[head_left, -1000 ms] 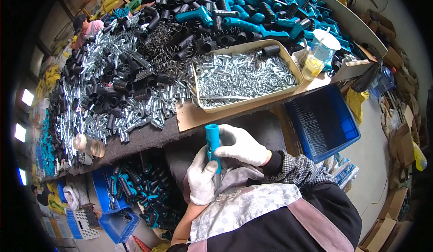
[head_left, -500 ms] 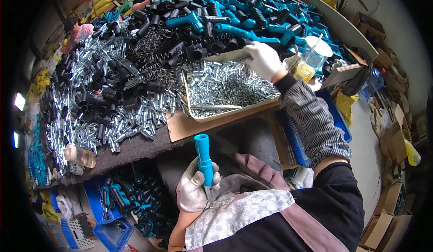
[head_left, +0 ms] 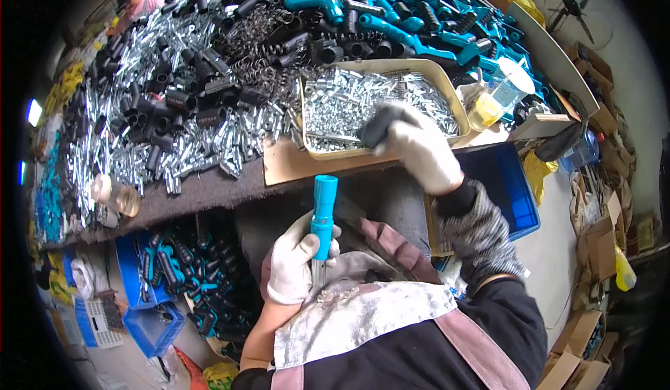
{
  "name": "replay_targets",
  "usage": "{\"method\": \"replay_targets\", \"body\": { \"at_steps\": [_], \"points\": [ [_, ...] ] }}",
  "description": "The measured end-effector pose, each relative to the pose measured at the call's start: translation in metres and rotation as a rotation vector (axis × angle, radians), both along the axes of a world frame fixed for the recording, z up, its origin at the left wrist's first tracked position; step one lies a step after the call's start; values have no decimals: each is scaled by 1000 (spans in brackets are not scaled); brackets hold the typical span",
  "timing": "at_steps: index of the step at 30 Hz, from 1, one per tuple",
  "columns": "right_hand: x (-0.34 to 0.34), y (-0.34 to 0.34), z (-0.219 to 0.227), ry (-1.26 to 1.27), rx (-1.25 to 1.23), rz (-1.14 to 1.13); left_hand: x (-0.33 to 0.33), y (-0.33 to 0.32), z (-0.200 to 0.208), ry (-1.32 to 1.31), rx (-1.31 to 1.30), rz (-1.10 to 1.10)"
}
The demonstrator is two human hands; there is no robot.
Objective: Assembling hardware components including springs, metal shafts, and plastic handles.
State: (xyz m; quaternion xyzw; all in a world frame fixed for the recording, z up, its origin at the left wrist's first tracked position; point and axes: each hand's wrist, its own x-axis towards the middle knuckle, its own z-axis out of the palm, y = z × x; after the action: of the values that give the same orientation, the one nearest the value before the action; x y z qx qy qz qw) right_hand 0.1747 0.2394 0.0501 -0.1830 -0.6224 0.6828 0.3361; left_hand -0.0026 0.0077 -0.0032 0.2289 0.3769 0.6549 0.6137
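Note:
My gloved left hand (head_left: 293, 261) is wrapped round a teal tubular part (head_left: 324, 205), held upright in front of my apron. A metal shaft (head_left: 318, 273) shows at the tube's lower end. Above the front of a cream tray (head_left: 342, 155), my gloved right hand (head_left: 422, 149) grips a dark sleeve-like piece (head_left: 377, 126), blurred by motion. Small shiny metal parts (head_left: 349, 100) fill the tray. Behind it are wire springs (head_left: 262, 38) and a heap of teal tool housings (head_left: 391, 31). Black sleeves (head_left: 157, 111) and metal pins (head_left: 213, 160) cover the left of the bench.
A clear pitcher (head_left: 513, 86) and a yellow-filled cup (head_left: 485, 111) stand right of the tray. A liquid-filled jar (head_left: 117, 195) is near the bench's left edge. Blue crates (head_left: 520, 195) sit below; black-and-teal parts (head_left: 188, 257) lie under the bench. Another person (head_left: 143, 3) is far left.
My right hand has come from the tray's far edge toward its front, now with the dark piece in it. My left hand still holds the teal part upright. The view has shifted.

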Motion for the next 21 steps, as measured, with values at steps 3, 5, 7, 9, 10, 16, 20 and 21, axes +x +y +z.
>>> {"method": "replay_targets", "body": {
  "at_steps": [3, 5, 7, 9, 10, 16, 20, 21],
  "points": [
    [-5, -51, -24, 177, -273, 36, 3, 2, 8, 48, -33, -42],
    [-8, -61, -27, 224, -294, 68, 3, -1, 11, 115, -44, -83],
    [-9, -65, -32, 221, -316, 78, 6, -5, 15, 175, -50, -102],
    [-13, -70, -34, 316, -410, 123, 8, -10, 13, 195, -62, -99],
    [-16, -72, -38, 342, -453, 161, 9, -12, 10, 212, -70, -106],
    [-29, -92, -40, 422, -509, 125, 14, -7, 9, 206, -81, -94],
    [-32, -105, -41, 325, -509, 211, 17, -4, 1, -120, -21, -61],
    [-36, -109, -45, 293, -478, 201, 18, -3, 1, -137, -35, -14]
  ]
}}
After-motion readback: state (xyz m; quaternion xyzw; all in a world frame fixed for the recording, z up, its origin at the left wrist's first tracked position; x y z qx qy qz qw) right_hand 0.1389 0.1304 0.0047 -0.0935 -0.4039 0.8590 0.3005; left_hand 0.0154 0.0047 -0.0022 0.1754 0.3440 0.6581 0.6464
